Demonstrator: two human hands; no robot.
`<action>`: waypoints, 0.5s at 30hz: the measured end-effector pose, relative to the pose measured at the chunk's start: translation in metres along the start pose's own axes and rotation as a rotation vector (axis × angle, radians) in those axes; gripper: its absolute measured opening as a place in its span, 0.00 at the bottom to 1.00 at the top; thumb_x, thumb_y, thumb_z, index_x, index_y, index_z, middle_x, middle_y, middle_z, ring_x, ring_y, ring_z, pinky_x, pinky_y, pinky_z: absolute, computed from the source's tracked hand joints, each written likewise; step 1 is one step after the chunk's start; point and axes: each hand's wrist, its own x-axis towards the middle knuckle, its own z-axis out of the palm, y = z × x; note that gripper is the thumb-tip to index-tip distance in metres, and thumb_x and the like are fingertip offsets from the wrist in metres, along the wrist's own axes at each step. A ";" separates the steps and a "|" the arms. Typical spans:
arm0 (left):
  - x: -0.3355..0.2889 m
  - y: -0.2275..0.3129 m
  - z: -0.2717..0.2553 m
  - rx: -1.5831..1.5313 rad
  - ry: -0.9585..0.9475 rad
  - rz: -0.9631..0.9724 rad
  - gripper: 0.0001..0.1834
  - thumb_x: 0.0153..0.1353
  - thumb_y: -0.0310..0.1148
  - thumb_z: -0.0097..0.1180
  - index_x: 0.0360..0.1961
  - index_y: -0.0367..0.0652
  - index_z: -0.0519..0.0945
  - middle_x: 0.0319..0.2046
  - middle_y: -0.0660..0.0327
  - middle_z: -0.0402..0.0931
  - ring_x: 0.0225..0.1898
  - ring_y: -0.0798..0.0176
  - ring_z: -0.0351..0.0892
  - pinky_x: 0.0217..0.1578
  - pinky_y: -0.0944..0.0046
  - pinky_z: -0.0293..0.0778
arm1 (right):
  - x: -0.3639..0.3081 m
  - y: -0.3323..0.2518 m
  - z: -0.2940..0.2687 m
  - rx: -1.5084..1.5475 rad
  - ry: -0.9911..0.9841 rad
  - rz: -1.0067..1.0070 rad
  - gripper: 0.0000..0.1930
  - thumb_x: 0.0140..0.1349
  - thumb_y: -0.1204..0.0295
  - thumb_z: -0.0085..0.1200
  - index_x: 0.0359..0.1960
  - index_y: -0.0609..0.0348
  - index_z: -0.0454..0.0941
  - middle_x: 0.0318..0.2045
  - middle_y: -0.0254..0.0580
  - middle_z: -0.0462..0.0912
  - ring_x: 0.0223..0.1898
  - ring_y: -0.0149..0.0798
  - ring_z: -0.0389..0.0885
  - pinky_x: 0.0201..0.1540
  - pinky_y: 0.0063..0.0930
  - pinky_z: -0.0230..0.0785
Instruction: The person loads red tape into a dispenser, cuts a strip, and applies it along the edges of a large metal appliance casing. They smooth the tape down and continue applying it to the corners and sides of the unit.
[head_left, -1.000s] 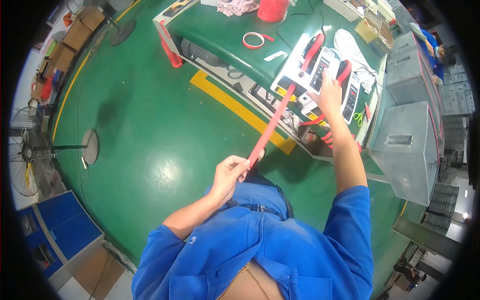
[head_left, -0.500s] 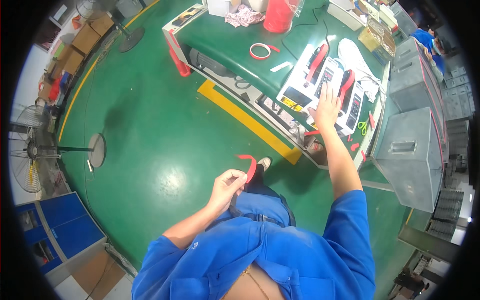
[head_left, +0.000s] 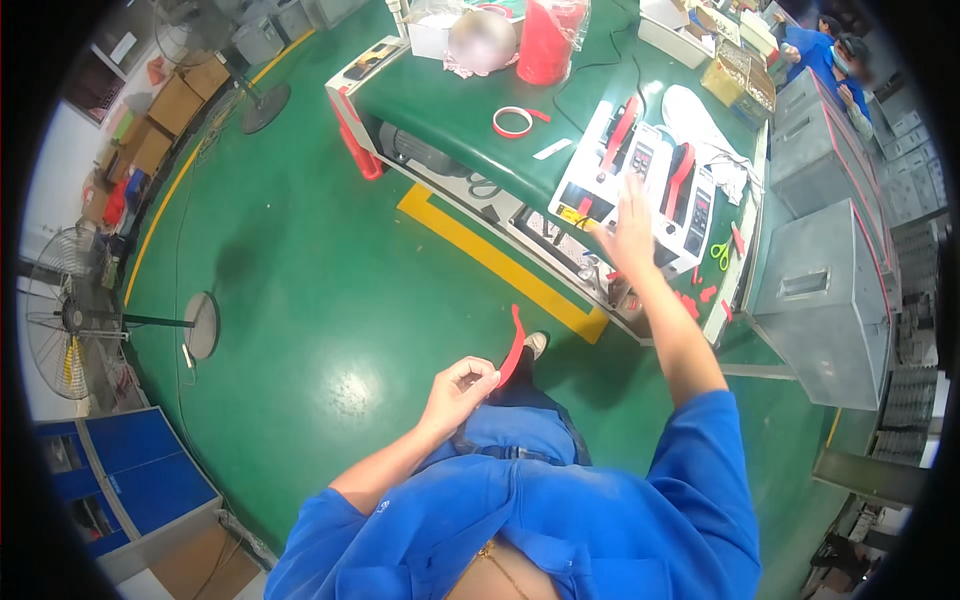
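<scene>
My left hand [head_left: 460, 397] is in front of my waist, thumb and fingers pinching one end of a strip of red tape [head_left: 513, 350], which curves upward. My right hand [head_left: 630, 240] reaches over the near edge of the green bench, fingers stretched out and slightly blurred, holding nothing. It is over the front of a white tape dispenser [head_left: 603, 160] carrying a red roll. A short red tape end shows at this dispenser's front, beside the yellow label. Immediately right is a second white tape dispenser [head_left: 692, 215], also with a red roll and a button panel.
On the green bench [head_left: 450, 110] lie a red tape roll [head_left: 513, 122], green scissors [head_left: 720, 255], red scraps [head_left: 688, 305] and a white glove [head_left: 690, 120]. Grey metal cabinets [head_left: 820, 300] flank its right side. Two people in blue [head_left: 810, 50] are beyond. A fan [head_left: 75, 318] stands left.
My right hand has drawn back slightly from the dispenser's button panel. A red tape end now shows at that dispenser's front. The strip in my left hand stands straighter.
</scene>
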 end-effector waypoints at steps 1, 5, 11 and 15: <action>0.003 -0.001 -0.001 0.058 -0.028 0.064 0.06 0.57 0.30 0.57 0.29 0.39 0.75 0.29 0.66 0.73 0.27 0.75 0.70 0.28 0.75 0.67 | -0.013 -0.016 -0.006 0.270 -0.054 0.019 0.41 0.47 0.66 0.63 0.61 0.61 0.53 0.59 0.49 0.62 0.61 0.49 0.59 0.60 0.40 0.54; 0.009 0.001 -0.007 0.390 -0.109 0.244 0.05 0.53 0.27 0.59 0.27 0.39 0.75 0.29 0.64 0.73 0.31 0.72 0.72 0.33 0.72 0.68 | -0.074 -0.114 -0.049 0.842 -0.549 -0.274 0.16 0.54 0.67 0.56 0.43 0.58 0.74 0.41 0.44 0.76 0.46 0.42 0.74 0.47 0.32 0.66; 0.026 0.019 -0.003 0.722 -0.228 0.334 0.06 0.50 0.27 0.62 0.25 0.39 0.76 0.28 0.64 0.73 0.26 0.74 0.70 0.24 0.73 0.65 | -0.133 -0.127 -0.059 1.042 -0.503 -0.018 0.06 0.57 0.71 0.51 0.32 0.60 0.75 0.24 0.40 0.79 0.26 0.35 0.78 0.29 0.27 0.68; 0.043 0.019 0.017 0.729 -0.270 0.429 0.07 0.48 0.26 0.63 0.24 0.39 0.76 0.26 0.65 0.72 0.23 0.74 0.68 0.22 0.73 0.64 | -0.158 -0.113 -0.061 1.065 -0.341 0.150 0.04 0.57 0.73 0.52 0.31 0.60 0.75 0.22 0.39 0.78 0.24 0.32 0.76 0.28 0.25 0.66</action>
